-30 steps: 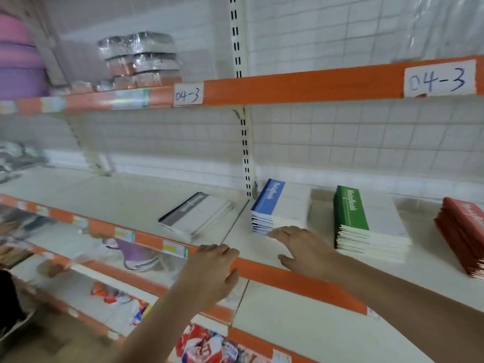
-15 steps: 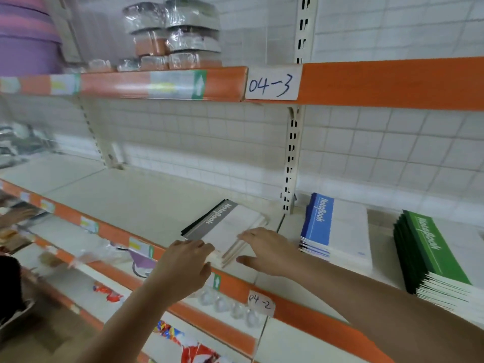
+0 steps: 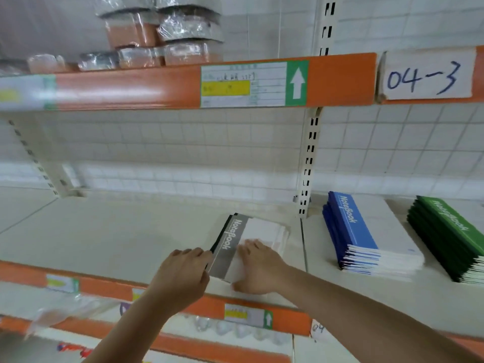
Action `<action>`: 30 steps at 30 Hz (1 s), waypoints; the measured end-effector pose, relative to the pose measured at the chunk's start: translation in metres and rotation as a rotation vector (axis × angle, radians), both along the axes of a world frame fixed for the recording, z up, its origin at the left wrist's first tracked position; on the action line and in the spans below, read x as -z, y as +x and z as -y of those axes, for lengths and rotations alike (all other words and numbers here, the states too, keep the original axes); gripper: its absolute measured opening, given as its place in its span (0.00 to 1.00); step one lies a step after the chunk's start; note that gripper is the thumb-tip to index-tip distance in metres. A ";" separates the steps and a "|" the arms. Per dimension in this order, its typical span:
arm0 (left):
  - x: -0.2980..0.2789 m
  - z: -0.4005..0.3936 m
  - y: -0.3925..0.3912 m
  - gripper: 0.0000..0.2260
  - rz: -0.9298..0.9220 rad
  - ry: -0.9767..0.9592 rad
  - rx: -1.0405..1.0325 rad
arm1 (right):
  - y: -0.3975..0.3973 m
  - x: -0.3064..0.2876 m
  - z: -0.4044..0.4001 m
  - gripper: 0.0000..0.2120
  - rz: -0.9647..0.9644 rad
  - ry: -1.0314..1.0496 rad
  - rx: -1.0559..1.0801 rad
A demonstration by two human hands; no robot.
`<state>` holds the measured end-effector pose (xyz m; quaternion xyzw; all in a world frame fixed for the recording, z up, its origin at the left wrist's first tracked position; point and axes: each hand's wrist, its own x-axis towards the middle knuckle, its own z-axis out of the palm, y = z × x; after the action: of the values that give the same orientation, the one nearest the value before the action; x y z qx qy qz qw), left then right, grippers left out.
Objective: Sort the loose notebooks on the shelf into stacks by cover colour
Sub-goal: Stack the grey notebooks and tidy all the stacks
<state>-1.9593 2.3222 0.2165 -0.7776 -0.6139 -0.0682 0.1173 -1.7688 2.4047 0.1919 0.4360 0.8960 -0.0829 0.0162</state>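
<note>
A small stack of grey-banded notebooks (image 3: 230,242) lies on the white shelf (image 3: 104,237), near its orange front edge. My left hand (image 3: 180,276) curls its fingers and thumb round the stack's left spine edge. My right hand (image 3: 259,268) rests flat on the white cover with fingers straight. Further right stands a taller stack of blue notebooks (image 3: 351,226). A stack of green notebooks (image 3: 450,226) sits at the right border, partly cut off.
An upper shelf with an orange edge (image 3: 131,87) overhangs and carries plastic-wrapped packs (image 3: 162,35). A slotted upright post (image 3: 310,158) stands behind, between the grey and blue stacks. Lower shelves with goods run below the front edge.
My view and both hands shifted left, from the blue stack to the grey one. My left hand now holds its spine edge and my right hand lies on its cover. The red stack left the view.
</note>
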 end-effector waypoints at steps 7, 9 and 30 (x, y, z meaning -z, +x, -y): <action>-0.006 -0.024 -0.027 0.14 -0.089 -0.056 0.117 | 0.003 -0.024 0.009 0.17 0.181 0.059 -0.103; -0.007 -0.026 -0.028 0.14 -0.066 -0.112 0.097 | 0.005 -0.020 0.013 0.13 0.188 0.104 -0.105; 0.012 -0.061 0.016 0.38 -0.165 -0.471 0.242 | 0.072 -0.056 0.032 0.32 0.071 0.168 0.225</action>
<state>-1.9435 2.3836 0.2046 -0.8540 -0.5040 0.1261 -0.0260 -1.6971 2.3731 0.2478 0.5362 0.8440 0.0066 0.0018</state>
